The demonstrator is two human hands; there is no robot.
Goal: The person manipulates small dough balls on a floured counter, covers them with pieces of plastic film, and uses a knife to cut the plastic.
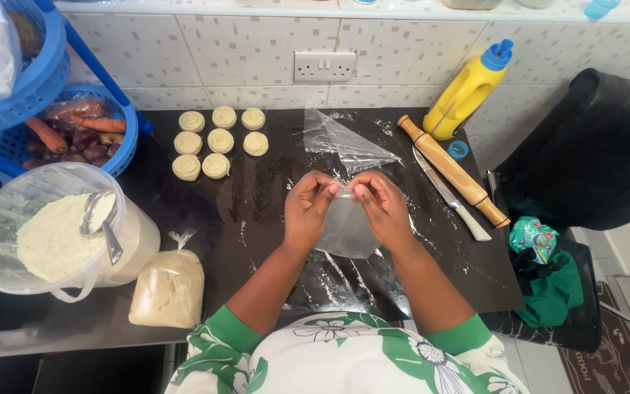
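Note:
My left hand (308, 208) and my right hand (382, 206) are raised over the dark countertop (257, 219). Together they pinch the top edge of a small clear plastic bag (345, 232) that hangs between them. A second clear plastic sheet (344, 138) lies flat on the counter just beyond my hands. Several coiled dough rounds (216, 138) sit in rows at the far left of the counter, untouched.
A wooden rolling pin (452, 171) and a knife (450, 195) lie to the right, near a yellow oil bottle (468, 91). At the left stand a flour bucket with a scoop (52, 233), a tied bag of meal (169, 288) and blue baskets of vegetables (74, 135). A black chair (592, 153) is at right.

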